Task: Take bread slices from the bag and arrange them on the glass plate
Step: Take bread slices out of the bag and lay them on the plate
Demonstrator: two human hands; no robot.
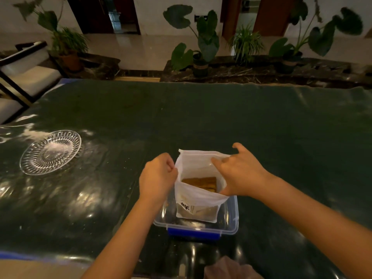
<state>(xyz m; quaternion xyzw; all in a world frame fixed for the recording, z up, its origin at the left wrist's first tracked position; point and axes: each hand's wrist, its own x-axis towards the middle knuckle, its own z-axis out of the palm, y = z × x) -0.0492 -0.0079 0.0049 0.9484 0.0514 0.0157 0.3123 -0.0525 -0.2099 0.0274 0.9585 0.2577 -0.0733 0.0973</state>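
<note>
- One white plastic bread bag [198, 174] stands upright in one clear plastic box with blue latches [231, 218]; browned slices [199, 183] show inside, number unclear.
- Left hand [158, 177] pinches the bag's left rim; right hand [238, 174] grips its right rim, spreading the mouth.
- Judged step: opening. Next, one hand must reach in for a slice.
- One empty cut-glass round plate [50, 152] lies well apart, far left on the dark green table [221, 117].

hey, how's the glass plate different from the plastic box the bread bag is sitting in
The glass plate is round, shallow and has a cut pattern; the plastic box is rectangular and deep, with smooth walls and blue clips. The plate lies bare, far to the left of the hands; the box is near the table's front edge and holds the white bread bag, gripped by the left hand and right hand. Both are see-through and rest on the dark table.
</note>
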